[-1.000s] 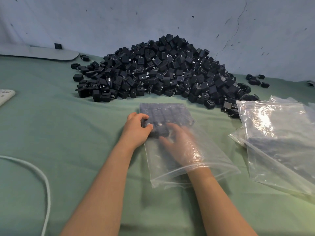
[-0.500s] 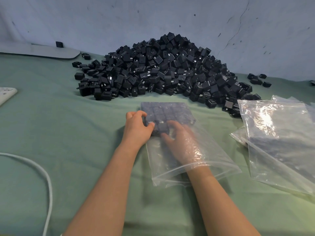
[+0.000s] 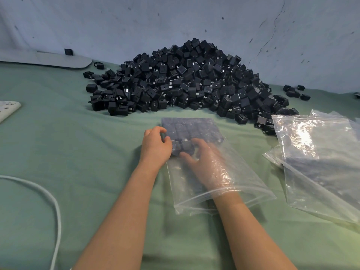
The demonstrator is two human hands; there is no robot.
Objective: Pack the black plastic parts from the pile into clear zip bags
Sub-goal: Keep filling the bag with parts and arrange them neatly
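Observation:
A big pile of black plastic parts [image 3: 185, 80] lies against the back wall on the green cloth. In front of it a clear zip bag [image 3: 233, 184] lies flat with its mouth toward me. Rows of black parts [image 3: 192, 129] fill its far end. My right hand [image 3: 206, 162] is inside the bag up to the wrist, fingers fairly straight and touching the nearest row of parts. My left hand [image 3: 155, 147] stays outside at the bag's left edge, with curled fingers and thumb pinching the bag there.
A stack of clear zip bags [image 3: 321, 162] lies at the right. A white cable [image 3: 55, 207] curves along the left, with a white power strip [image 3: 7, 110] at the left edge. A grey flat board [image 3: 58, 60] and several stray parts [image 3: 294, 92] lie near the wall.
My left hand's fingers have curled tighter at the bag's edge. My right hand stays inside the bag and has barely shifted against the parts.

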